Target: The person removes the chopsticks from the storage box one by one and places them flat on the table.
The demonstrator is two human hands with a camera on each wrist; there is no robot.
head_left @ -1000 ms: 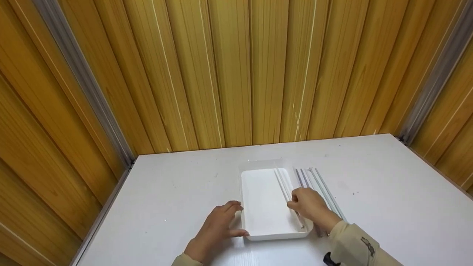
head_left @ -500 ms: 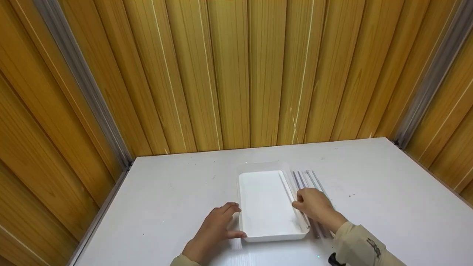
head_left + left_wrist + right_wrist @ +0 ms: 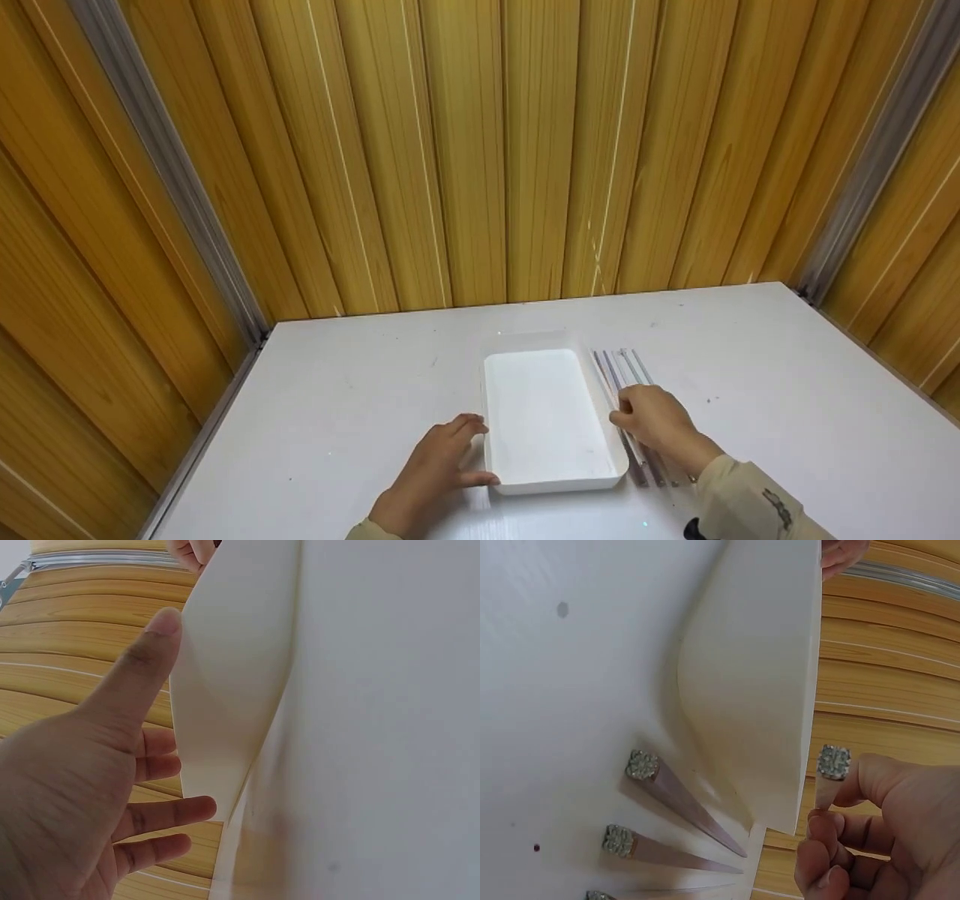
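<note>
A white rectangular tray (image 3: 559, 486) stands on the table, with nothing seen inside it. My left hand (image 3: 439, 457) rests at its left side, the thumb near the front corner; the left wrist view shows the fingers (image 3: 165, 814) spread along the tray wall (image 3: 232, 652). My right hand (image 3: 660, 424) is just beyond the tray's right wall. Between thumb and fingers it pinches a pale chopstick (image 3: 826, 791) with a glittery square end. Several similar chopsticks (image 3: 686, 802) lie side by side on the table under that hand, partly hidden by it in the head view.
The white table (image 3: 360, 390) reaches back to a wood-patterned wall (image 3: 465, 187). Similar panels with grey metal corner posts (image 3: 195, 180) stand at left and right. A few small specks dot the tabletop.
My right hand has moved rightward, carrying the chopstick from inside the tray over its right wall to beside the other chopsticks. The left hand has stayed at the tray.
</note>
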